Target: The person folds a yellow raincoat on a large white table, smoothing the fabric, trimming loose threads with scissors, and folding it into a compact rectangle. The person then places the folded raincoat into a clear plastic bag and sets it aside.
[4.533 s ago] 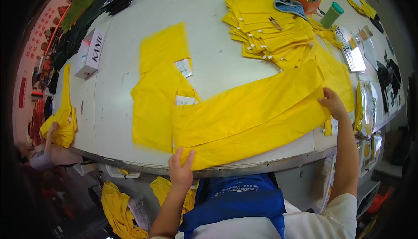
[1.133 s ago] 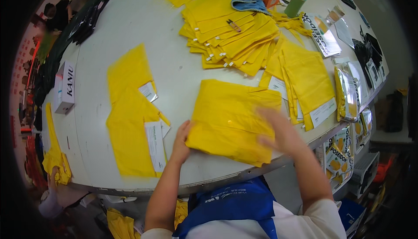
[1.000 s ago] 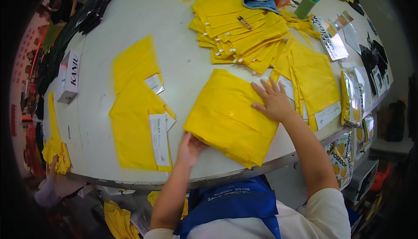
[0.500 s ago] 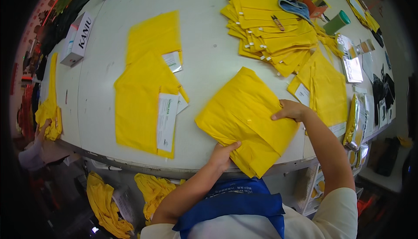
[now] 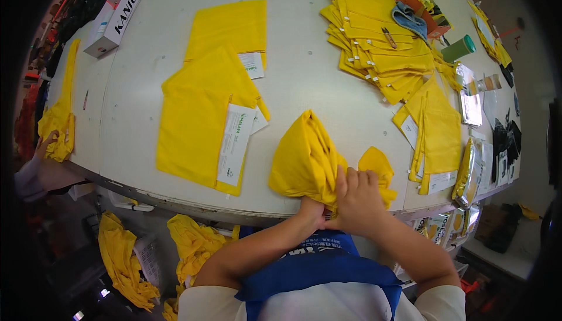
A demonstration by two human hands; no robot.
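A yellow cloth piece [image 5: 303,160] is bunched up at the table's front edge, its left part puffed out and a loose end [image 5: 376,167] sticking up on the right. My right hand [image 5: 360,198] lies over the gathered folds, its fingers curled down on them. My left hand [image 5: 314,211] reaches under and into the cloth, so its fingers are hidden. To the left, flat yellow pieces [image 5: 193,116] overlap, with white printed labels [image 5: 235,144] along their right sides.
Stacked yellow pieces [image 5: 374,34] lie at the back right with small scissors [image 5: 389,38] and a blue cloth [image 5: 408,20] on top. A green-lidded container [image 5: 458,48] and plastic-wrapped packs [image 5: 465,172] are farther right. A white box [image 5: 112,21] stands far left. Another person's hand [image 5: 49,143] holds yellow cloth.
The cloth piece was spread fairly flat between both hands and is now bunched. My right hand moved left and down, close to my left hand, which slid under the cloth.
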